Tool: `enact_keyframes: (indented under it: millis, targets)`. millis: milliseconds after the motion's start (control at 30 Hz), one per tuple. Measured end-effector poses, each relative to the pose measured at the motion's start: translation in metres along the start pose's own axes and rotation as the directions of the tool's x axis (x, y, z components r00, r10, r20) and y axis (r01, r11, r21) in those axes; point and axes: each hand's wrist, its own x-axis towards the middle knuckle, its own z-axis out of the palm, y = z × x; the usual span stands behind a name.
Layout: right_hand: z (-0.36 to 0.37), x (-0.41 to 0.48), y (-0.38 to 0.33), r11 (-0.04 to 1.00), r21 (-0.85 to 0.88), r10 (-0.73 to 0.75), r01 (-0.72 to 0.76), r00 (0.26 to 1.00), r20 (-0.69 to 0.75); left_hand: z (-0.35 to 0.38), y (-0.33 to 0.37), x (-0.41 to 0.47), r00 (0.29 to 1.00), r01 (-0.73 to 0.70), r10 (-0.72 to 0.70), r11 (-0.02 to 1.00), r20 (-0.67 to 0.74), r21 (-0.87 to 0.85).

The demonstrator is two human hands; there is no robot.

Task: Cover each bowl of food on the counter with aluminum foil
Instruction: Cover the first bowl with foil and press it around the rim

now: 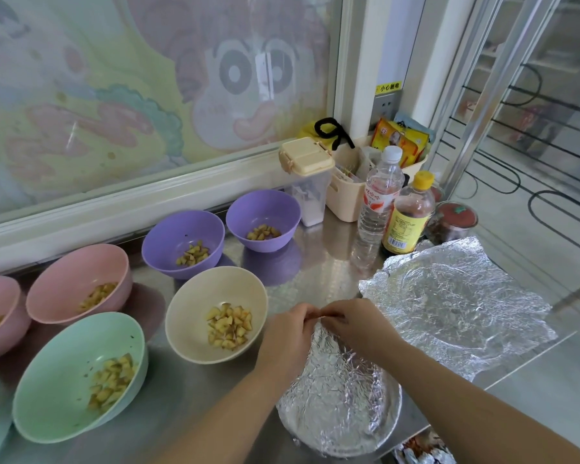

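The foil (342,406) in hand sits just right of the cream bowl (188,316) and nearer the person. It is moulded over a bowl that it hides completely. The left hand (287,339) and right hand (355,326) meet at the far edge of that foil. Their fingers are curled and pinch a gathered fold between the fingertips.

The step seems to be sealing this last stretch of rim. To do it well, the fold should be pulled down over the lip, not bunched on top, then pressed flat against the outer wall. A light pull is safest, since foil this crumpled probably tears easily. Running the thumbs around the rim afterwards would likely close any gap. The bowl is near the counter (315,262) edge, so downward pressure suits it better than a sideways tug.

A loose sheet (456,303), creased with a round dent, lies further right of the cream bowl, ready for another bowl. The cream bowl is uncovered with chopped food inside. So are the purple bowls (168,242) behind it and the pink bowl (67,276) and green bowl (57,370) to its left.
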Motion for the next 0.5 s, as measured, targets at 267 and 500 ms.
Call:
enact_keyframes:
  millis: [267, 500]
  targets:
    - [0.008, -0.001, 0.002, 0.998, -0.047, -0.036, 0.032, 0.996, -0.076, 0.001, 0.003, 0.001, 1.000, 0.013, -0.013, 0.999, -0.019, 0.037]
    - [0.003, -0.012, 0.010, 0.997, -0.008, 0.077, -0.081, 0.963, -0.257, -0.009, 0.003, 0.010, 1.000, 0.022, -0.022, 0.999, -0.006, -0.037]
